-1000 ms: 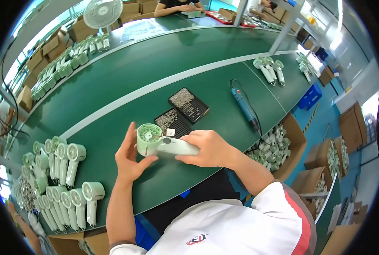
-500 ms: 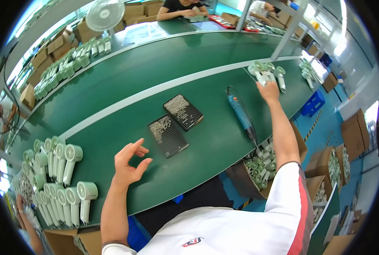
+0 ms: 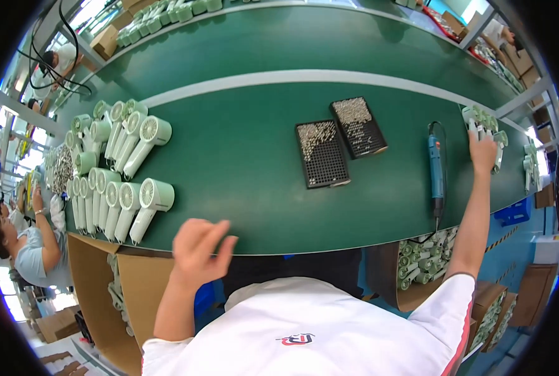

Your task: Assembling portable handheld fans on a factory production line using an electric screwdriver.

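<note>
My left hand (image 3: pixel 199 252) hovers just over the near edge of the green bench, its fingers bent and thumb apart, holding nothing. At the bench's right end, my outstretched right hand (image 3: pixel 482 149) is closed around the lower end of a pale green handheld fan (image 3: pixel 478 128) in a small cluster there; its fingertips are partly hidden. Between the hands lie two black trays (image 3: pixel 329 170) (image 3: pixel 371 143), each partly filled with small metallic pieces. A blue electric screwdriver (image 3: pixel 437 169) lies left of my right forearm. More handheld fans (image 3: pixel 146 145) lie in two rows on the left.
Below the bench stand an open carton (image 3: pixel 129 294) on the left and a carton of green and white parts (image 3: pixel 411 266) on the right. A white strip (image 3: pixel 311 76) runs along the bench's far side. Another person (image 3: pixel 38 241) works at the far left.
The view has swung left, so the bench and trays sit farther right in the picture. My left hand is now nearer the bench's front edge; my right hand remains at the fan cluster.
</note>
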A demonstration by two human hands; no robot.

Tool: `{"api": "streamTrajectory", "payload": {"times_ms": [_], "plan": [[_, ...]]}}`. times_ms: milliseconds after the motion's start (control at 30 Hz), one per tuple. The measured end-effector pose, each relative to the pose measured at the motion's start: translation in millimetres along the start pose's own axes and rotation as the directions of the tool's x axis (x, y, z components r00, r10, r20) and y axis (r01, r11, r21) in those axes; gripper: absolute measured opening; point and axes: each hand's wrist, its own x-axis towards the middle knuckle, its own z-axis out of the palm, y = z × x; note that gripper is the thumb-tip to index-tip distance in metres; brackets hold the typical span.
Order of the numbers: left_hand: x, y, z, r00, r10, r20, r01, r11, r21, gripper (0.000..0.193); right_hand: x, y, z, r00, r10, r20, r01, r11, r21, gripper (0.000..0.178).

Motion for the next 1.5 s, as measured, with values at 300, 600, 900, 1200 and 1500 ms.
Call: {"api": "streamTrajectory", "payload": {"times_ms": [300,600,900,1200,1500], "plan": [[-54,3,-29,0.928,-0.326,-0.181,0.354,0.922,0.155,0.034,-210,-178,-210,0.868,-0.211,-0.449,0.480,0.585,0.654,0.006],[-16,15,38,0.982,-0.167,-0.092,0.139,0.956,-0.257,0.036,-299,-285,-224,0.905,-0.422,-0.059,0.369,0.708,0.602,0.077],[-16,7,52,0.935,-0.351,0.051,0.328,0.799,-0.504,0.037,-303,-279,-227,0.877,-0.468,-0.108,0.351,0.470,0.810,0.079],[-18,2,56,0.914,-0.402,0.050,0.369,0.777,-0.510,0.038,-305,-272,-229,0.867,-0.479,-0.142,0.380,0.448,0.810,0.083],[-22,1,54,0.917,-0.384,0.107,0.383,0.770,-0.511,0.036,-301,-267,-230,0.852,-0.491,-0.180,0.417,0.429,0.801,0.083]]}}
